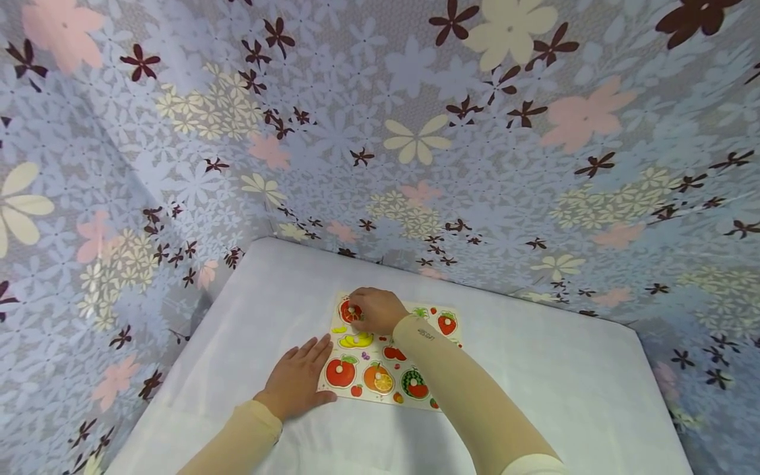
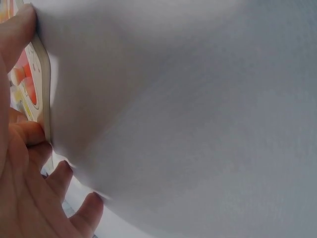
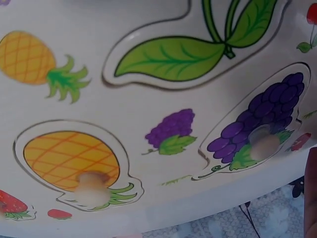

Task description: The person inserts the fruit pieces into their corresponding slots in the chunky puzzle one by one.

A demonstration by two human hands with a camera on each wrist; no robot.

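Note:
A white puzzle board (image 1: pixel 366 362) with knobbed fruit pieces lies on the table. At its far left corner, my right hand (image 1: pixel 379 310) bends over a round red fruit piece (image 1: pixel 349 311), its curled fingers pinching at the piece's right side; the exact contact is hidden. Flat beside the board's left edge rests my left hand (image 1: pixel 297 381), fingers straight, with the thumb by the near corner. In the left wrist view, the thumb (image 2: pixel 20 29) touches the board's edge (image 2: pixel 45 91). The right wrist view shows a pineapple piece (image 3: pixel 69 156) and a grape piece (image 3: pixel 257 111) in their recesses.
Bananas (image 1: pixel 356 340), an apple (image 1: pixel 340 373), an orange (image 1: pixel 378 379), a watermelon (image 1: pixel 414 384) and a strawberry (image 1: pixel 447 322) sit in the board. A white cloth (image 1: pixel 552 369) covers the table. Flower-patterned walls (image 1: pixel 356 165) stand behind and beside it.

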